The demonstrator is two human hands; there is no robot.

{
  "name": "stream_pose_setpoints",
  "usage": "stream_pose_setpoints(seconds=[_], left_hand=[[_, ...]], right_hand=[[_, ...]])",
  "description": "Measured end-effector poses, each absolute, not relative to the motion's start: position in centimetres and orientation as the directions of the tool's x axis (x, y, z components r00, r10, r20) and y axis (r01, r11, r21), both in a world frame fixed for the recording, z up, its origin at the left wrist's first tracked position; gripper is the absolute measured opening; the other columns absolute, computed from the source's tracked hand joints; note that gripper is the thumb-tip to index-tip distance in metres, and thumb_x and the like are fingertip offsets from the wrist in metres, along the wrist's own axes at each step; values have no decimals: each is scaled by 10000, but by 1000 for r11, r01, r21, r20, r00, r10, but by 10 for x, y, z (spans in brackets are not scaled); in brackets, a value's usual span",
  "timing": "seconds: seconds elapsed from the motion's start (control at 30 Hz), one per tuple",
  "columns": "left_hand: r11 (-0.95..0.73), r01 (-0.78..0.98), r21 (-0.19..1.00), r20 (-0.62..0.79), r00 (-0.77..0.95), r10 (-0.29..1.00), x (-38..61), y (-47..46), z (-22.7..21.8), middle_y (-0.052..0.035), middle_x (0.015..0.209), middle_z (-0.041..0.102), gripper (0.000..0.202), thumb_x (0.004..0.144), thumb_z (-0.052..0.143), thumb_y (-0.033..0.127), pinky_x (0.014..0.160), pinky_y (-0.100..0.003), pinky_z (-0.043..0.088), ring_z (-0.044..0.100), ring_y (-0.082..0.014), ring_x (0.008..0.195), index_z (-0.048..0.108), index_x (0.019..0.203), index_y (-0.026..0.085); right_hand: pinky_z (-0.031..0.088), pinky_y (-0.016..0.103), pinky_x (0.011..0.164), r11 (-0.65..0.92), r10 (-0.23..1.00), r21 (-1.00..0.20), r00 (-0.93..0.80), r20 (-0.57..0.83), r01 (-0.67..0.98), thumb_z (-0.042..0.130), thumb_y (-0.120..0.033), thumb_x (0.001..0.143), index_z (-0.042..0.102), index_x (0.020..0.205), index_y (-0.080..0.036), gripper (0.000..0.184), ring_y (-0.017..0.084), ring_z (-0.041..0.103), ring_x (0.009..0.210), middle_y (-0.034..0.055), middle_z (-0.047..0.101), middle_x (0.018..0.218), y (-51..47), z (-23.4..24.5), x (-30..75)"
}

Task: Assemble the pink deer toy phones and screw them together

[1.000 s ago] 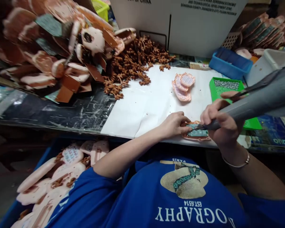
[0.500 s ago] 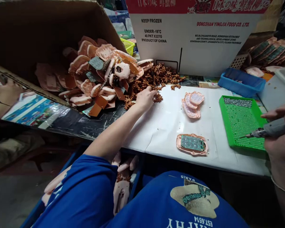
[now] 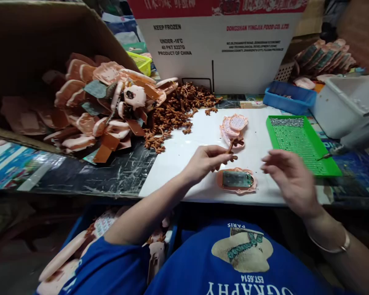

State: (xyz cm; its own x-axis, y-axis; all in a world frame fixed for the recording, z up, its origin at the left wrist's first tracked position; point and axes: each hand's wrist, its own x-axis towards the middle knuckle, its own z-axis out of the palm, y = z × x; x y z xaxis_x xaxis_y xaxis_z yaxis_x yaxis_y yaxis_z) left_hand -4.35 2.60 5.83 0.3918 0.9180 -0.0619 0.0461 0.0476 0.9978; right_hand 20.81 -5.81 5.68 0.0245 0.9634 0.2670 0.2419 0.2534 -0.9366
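Observation:
My left hand (image 3: 207, 163) pinches a brown branched piece (image 3: 233, 148), probably a rubber keypad, raised over the white work surface (image 3: 184, 164). Just below it lies a pink plastic shell (image 3: 221, 186) with a green circuit board (image 3: 235, 179) in it. My right hand (image 3: 290, 180), a little blurred, is to the right of the shell with its fingers apart and nothing in them. Behind the hands, several pink pieces with pale patterned faces (image 3: 238, 122) overlap in a small stack. An electric screwdriver (image 3: 361, 137), smeared by motion, is beyond my right hand, free of it.
A tilted cardboard box (image 3: 24, 53) spills pink shells (image 3: 75, 98) at the left, beside a heap of brown branched pieces (image 3: 175, 108). A green tray (image 3: 304, 141) with screws, a blue tray (image 3: 290, 98) and a white bin (image 3: 341, 106) stand right. A printed carton (image 3: 203, 53) rises behind.
My left hand has come right from the brown heap with a branched piece. My right hand has let go of the screwdriver and moved left toward the shell. The view has shifted right.

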Motion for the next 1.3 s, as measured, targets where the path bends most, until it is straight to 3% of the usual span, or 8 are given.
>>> stream_pose_setpoints(seconds=[0.13, 0.23, 0.33, 0.43, 0.53, 0.77, 1.0, 1.3], left_hand=[[99, -10, 995, -77, 549, 832, -8, -10, 48, -62, 851, 746, 350, 784, 761, 436, 674, -261, 534, 657, -137, 710, 748, 953, 129], [-197, 115, 974, 106, 534, 839, -2, -15, 32, -87, 926, 738, 389, 847, 707, 470, 774, -335, 557, 676, -181, 806, 727, 1055, 141], [-597, 325, 733, 409, 492, 769, -9, -10, 18, -160, 1156, 673, 476, 854, 702, 479, 922, -435, 524, 637, -253, 1042, 668, 1199, 153], [-742, 388, 547, 437, 624, 648, -17, -6, 10, -193, 1361, 565, 490, 895, 665, 421, 1052, -514, 448, 538, -300, 1258, 587, 1316, 183], [-752, 377, 541, 374, 693, 617, -18, -8, 7, -177, 1319, 596, 435, 957, 579, 356, 1035, -500, 472, 567, -278, 1229, 547, 1358, 193], [-776, 369, 511, 431, 671, 603, -15, -9, 4, -183, 1277, 615, 424, 960, 581, 336, 1006, -472, 500, 582, -267, 1193, 557, 1338, 145], [-790, 332, 516, 458, 673, 581, -15, -7, 3, -188, 1254, 625, 418, 943, 610, 318, 980, -471, 511, 597, -269, 1169, 570, 1316, 135], [-765, 360, 533, 428, 665, 611, -15, -8, 2, -169, 1279, 624, 390, 956, 587, 337, 987, -473, 513, 592, -263, 1176, 581, 1304, 160]], right_hand=[[580, 305, 803, 90, 992, -995, -88, 86, 46, 722, -423, 847, 646, 1045, -219, 295, 168, 676, 913, 42, 705, 1009, -34, 37, 175], [563, 276, 755, 56, 996, -997, -76, 52, 57, 740, -426, 824, 658, 899, -197, 254, 143, 662, 799, 14, 699, 851, -39, 37, 185], [564, 281, 733, -25, 999, -998, -32, -27, 52, 761, -425, 790, 644, 944, -195, 300, 138, 659, 769, 12, 693, 849, -44, 35, 202], [583, 307, 759, -144, 989, -989, -39, -145, 32, 807, -411, 721, 610, 1084, -203, 462, 159, 687, 827, 36, 713, 948, -44, 25, 212], [585, 307, 750, -192, 977, -979, -77, -196, 64, 797, -424, 725, 598, 1116, -203, 491, 163, 697, 828, 47, 721, 968, -43, 17, 213], [560, 282, 633, -127, 988, -964, -60, -145, 233, 728, -444, 781, 601, 1079, -190, 412, 170, 690, 753, 53, 720, 909, -43, 17, 209], [523, 333, 763, 133, 978, -773, -210, 0, 620, 662, -302, 831, 634, 1027, -195, 225, 194, 664, 832, 53, 716, 932, -32, 28, 210], [499, 305, 733, 98, 978, -813, -205, -26, 573, 607, -360, 873, 698, 1030, -181, 255, 181, 663, 795, 43, 743, 913, -26, 27, 212]])
